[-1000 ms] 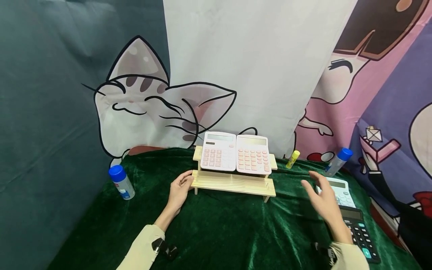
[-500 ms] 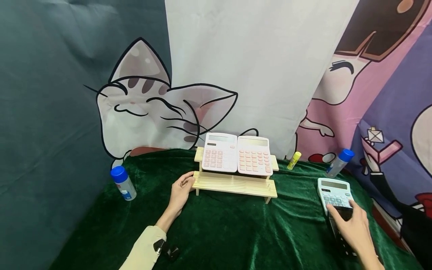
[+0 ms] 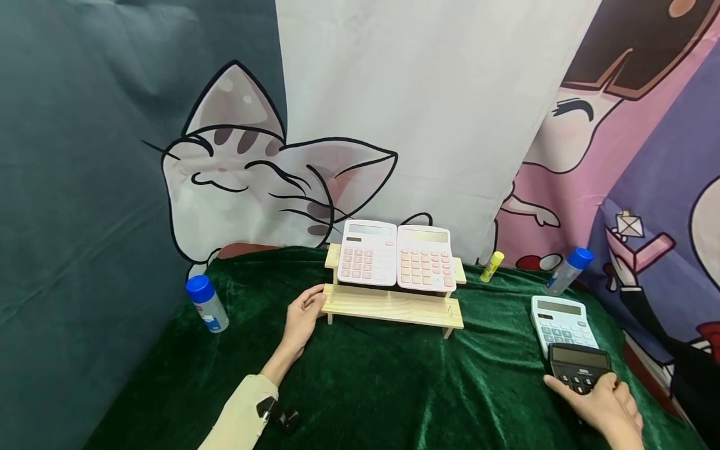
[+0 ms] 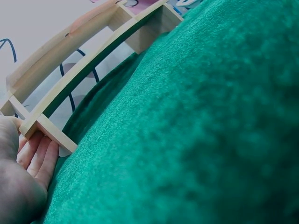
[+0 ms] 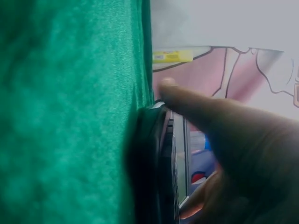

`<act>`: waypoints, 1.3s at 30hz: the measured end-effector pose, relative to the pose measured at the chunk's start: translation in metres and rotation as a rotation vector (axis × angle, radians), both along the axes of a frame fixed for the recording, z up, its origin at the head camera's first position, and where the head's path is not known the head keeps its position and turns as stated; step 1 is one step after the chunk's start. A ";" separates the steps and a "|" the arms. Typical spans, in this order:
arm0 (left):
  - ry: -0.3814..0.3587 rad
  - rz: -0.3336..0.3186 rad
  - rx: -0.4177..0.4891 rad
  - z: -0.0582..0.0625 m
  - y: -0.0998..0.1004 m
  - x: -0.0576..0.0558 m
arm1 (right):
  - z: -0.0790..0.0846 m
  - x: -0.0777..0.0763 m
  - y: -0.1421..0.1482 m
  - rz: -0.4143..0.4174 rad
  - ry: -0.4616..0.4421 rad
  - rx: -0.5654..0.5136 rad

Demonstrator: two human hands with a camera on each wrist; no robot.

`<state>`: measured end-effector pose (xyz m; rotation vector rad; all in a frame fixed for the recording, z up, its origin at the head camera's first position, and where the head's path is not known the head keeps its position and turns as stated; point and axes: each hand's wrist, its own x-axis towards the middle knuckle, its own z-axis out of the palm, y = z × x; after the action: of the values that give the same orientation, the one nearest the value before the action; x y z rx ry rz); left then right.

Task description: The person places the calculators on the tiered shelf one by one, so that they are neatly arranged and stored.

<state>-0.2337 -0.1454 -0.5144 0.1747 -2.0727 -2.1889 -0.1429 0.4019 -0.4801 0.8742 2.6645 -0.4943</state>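
Observation:
A two-step wooden display stand [image 3: 390, 304] stands on the green velvet. My left hand [image 3: 300, 322] grips the left end of its lower step, and several fingers [image 4: 42, 156] curl beneath the board by the leg in the left wrist view. Side by side on the upper step lean two pink-and-white calculators [image 3: 367, 257]. At the right, my right hand [image 3: 607, 403] holds a black calculator [image 3: 579, 356] across its width, thumb at the left edge and fingers at the right; the hand hides its lower part. Just beyond lies a light blue calculator [image 3: 562, 322], partly covered by the black one.
A blue-capped bottle [image 3: 208, 303] stands at the left, and another blue-capped bottle [image 3: 568, 272] at the back right. Near the backdrop is a yellow glue stick [image 3: 492, 267]. A printed cartoon cloth [image 3: 439, 112] hangs behind the green velvet cover [image 3: 382, 387].
My right hand has moved right and down from above the light blue calculator onto the black calculator, and its fingers have closed on it. The left hand stays on the stand.

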 end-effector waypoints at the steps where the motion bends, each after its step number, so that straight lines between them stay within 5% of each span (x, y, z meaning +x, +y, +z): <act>1: 0.004 -0.003 0.003 0.000 0.000 0.000 | 0.000 0.001 0.000 -0.008 -0.011 -0.001; 23: 0.033 -0.003 0.006 -0.001 -0.001 -0.001 | 0.008 -0.006 -0.006 -0.021 -0.015 -0.013; 39: 0.022 0.000 0.000 0.000 0.000 0.001 | 0.030 -0.011 -0.045 0.157 0.137 0.041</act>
<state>-0.2324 -0.1456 -0.5147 0.1496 -2.0614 -2.1809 -0.1540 0.3573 -0.4496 0.6564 2.8486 -0.4787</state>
